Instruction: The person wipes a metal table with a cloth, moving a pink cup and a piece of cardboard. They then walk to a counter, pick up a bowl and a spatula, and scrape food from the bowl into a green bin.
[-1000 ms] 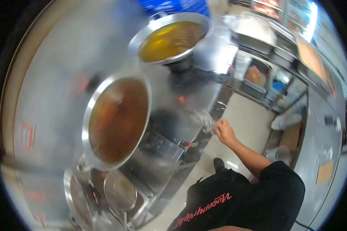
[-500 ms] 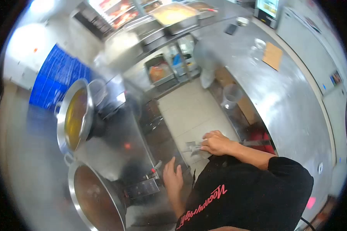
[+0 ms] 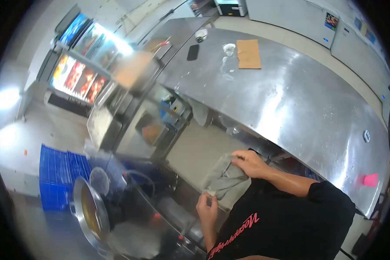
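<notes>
A grey cloth point(image 3: 227, 177) hangs bunched between my two hands, in front of the black shirt. My right hand point(image 3: 250, 164) grips its upper right edge, fingers wrapped over the fabric. At the lower left corner of the cloth, my left hand point(image 3: 207, 209) pinches the fabric between thumb and fingers. Both hands are above the floor gap between the stove side and the steel table.
The long steel table point(image 3: 286, 99) bears brown cardboard point(image 3: 248, 54), a dark phone point(image 3: 193, 52) and a pink cup point(image 3: 370, 180). At lower left stands a wide metal pan point(image 3: 79, 216) with yellowish liquid, beside a blue panel point(image 3: 58, 177). A lit display fridge point(image 3: 80, 78) is at upper left.
The view has swung toward the steel table. My left hand, earlier open and apart from the cloth, has closed on it. The cloth is more spread out between both hands.
</notes>
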### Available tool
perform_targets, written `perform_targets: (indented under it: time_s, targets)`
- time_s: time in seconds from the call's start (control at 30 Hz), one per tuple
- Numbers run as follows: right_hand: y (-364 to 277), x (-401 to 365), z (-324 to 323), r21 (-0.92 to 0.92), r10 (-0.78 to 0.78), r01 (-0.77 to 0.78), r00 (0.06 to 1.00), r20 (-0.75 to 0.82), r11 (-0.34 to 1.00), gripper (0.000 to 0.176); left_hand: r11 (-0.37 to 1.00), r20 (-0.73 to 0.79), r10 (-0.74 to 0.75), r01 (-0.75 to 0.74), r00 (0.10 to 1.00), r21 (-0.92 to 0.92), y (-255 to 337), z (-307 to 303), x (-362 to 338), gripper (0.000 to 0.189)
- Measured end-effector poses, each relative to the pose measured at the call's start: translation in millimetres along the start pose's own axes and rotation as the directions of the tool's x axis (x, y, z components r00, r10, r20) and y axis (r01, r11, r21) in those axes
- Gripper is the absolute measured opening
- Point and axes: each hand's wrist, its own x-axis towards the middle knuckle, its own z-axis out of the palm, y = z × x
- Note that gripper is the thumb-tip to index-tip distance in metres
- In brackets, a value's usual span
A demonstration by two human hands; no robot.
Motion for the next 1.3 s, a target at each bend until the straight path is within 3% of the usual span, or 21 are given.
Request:
perform_targets:
  time_s: [0.03,0.13,0.2,0.27,0.3,0.33,0.4,0.47,0.53,0.57,0.63,0.67,0.73,0.77,0.83,0.9,0.97,1.0,1.07,1.2,1.3]
  targets:
    - [10,15,-9,0.208,-0.064,0.093,0.988,-0.14,0.974,0.021,0.999,0.052,0.034,-0.035,0.998,0.024,5,3,18,0.015]
    - [-14,48,-68,0.746,0.236,0.001,0.949,-0.211,0.665,0.022,0.997,0.289,0.065,-0.075,0.955,0.024,35,16,82,0.012]
    - [-20,65,-111,0.755,0.183,0.085,0.947,-0.264,0.651,0.021,0.996,0.402,0.09,-0.078,0.911,-0.045,40,32,129,0.013]
    - [-33,80,-146,0.764,0.137,0.157,0.942,-0.305,0.626,0.02,0.964,0.643,0.267,-0.197,0.718,-0.18,54,43,180,0.021]
    - [-45,85,-160,0.687,-0.011,0.229,0.952,-0.307,0.69,0.02,0.968,0.666,0.252,-0.186,0.702,-0.17,42,51,203,0.028]
    - [-55,89,-170,0.603,-0.155,0.308,0.944,-0.293,0.736,0.021,0.96,0.578,0.278,-0.204,0.768,-0.191,63,58,224,0.029]
    - [-68,91,-183,0.574,-0.157,0.279,0.954,-0.254,0.77,0.022,0.923,0.404,0.282,-0.13,0.87,-0.363,111,82,265,0.034]
    - [-89,86,-191,0.317,-0.178,0.178,0.984,-0.029,0.931,0.021,0.859,0.351,0.25,-0.039,0.902,-0.51,164,102,300,0.038]
    - [-109,88,-198,0.163,-0.203,0.203,0.979,-0.018,0.965,0.024,0.783,0.412,0.62,-0.494,0.668,-0.377,207,117,337,0.034]
    - [-112,89,-198,0.138,-0.208,0.208,0.978,-0.011,0.968,0.027,0.776,0.435,0.629,-0.494,0.644,-0.391,214,126,354,0.034]
    - [-115,90,-199,0.117,-0.204,0.209,0.977,-0.055,0.971,0.032,0.576,0.556,0.787,-0.638,0.267,-0.51,219,144,387,0.025]
    - [-115,90,-199,0.05,-0.18,0.196,0.957,-0.228,0.979,0.031,0.56,0.566,0.794,-0.632,0.223,-0.536,210,151,398,0.025]
    - [-113,89,-195,-0.071,-0.135,0.115,0.825,-0.548,0.991,0.031,0.811,0.773,0.556,0.001,0.305,-0.585,191,162,419,0.019]
    - [-110,88,-193,-0.138,-0.167,0.1,0.727,-0.666,0.985,0.032,0.81,0.784,0.562,0.014,0.264,-0.586,190,164,428,0.019]
    - [-99,85,-186,-0.123,-0.142,0.072,0.589,-0.795,0.99,0.031,0.895,0.801,0.435,-0.098,0.41,-0.436,208,160,447,0.015]
    - [-99,89,-183,-0.129,-0.136,0.046,0.44,-0.887,0.991,0.031,0.828,0.742,0.54,-0.093,0.398,-0.553,211,157,471,0.013]
    - [-104,100,-181,-0.636,-0.587,-0.251,0.246,-0.771,0.73,0.03,0.721,0.648,0.633,-0.019,0.424,-0.693,213,154,499,0.009]
    - [-107,110,-172,-0.633,-0.583,-0.269,0.246,-0.774,0.726,0.03,0.717,0.652,0.635,-0.004,0.414,-0.697,216,150,509,0.009]
    - [-113,136,-147,-0.133,-0.139,0.053,0.146,-0.979,0.99,0.028,0.661,0.548,0.627,-0.007,0.554,-0.75,222,140,529,0.008]
    - [-130,182,-125,0.13,0.051,0.299,0.259,-0.964,0.945,0.031,0.522,0.437,0.591,0.091,0.678,-0.848,206,127,569,0.006]
    - [-146,215,-112,0.165,0.073,0.312,0.285,-0.956,0.936,0.035,0.669,0.44,0.492,-0.003,0.751,-0.743,196,105,584,0.012]
